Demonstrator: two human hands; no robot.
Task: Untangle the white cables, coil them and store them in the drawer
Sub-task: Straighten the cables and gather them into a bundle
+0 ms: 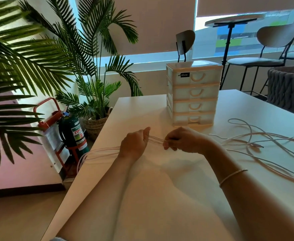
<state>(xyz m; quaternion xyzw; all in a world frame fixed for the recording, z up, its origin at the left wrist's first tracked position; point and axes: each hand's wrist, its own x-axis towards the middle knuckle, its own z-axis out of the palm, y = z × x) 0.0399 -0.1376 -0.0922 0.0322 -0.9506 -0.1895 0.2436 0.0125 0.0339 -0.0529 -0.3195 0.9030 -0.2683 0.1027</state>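
Just in front of the drawer unit [193, 94], the left hand [134, 145] grips several thin white cable strands [155, 140], and the right hand [177, 140] pinches them. I'd keep them taut, looping evenly. More pale cable [264, 141] sprawls loose on the worktop [160, 188], right of the unit.

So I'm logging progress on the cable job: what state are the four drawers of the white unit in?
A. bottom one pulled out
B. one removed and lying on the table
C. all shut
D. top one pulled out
C: all four fronts of the drawer unit sit flush, while both hands are busy with the cable strands.
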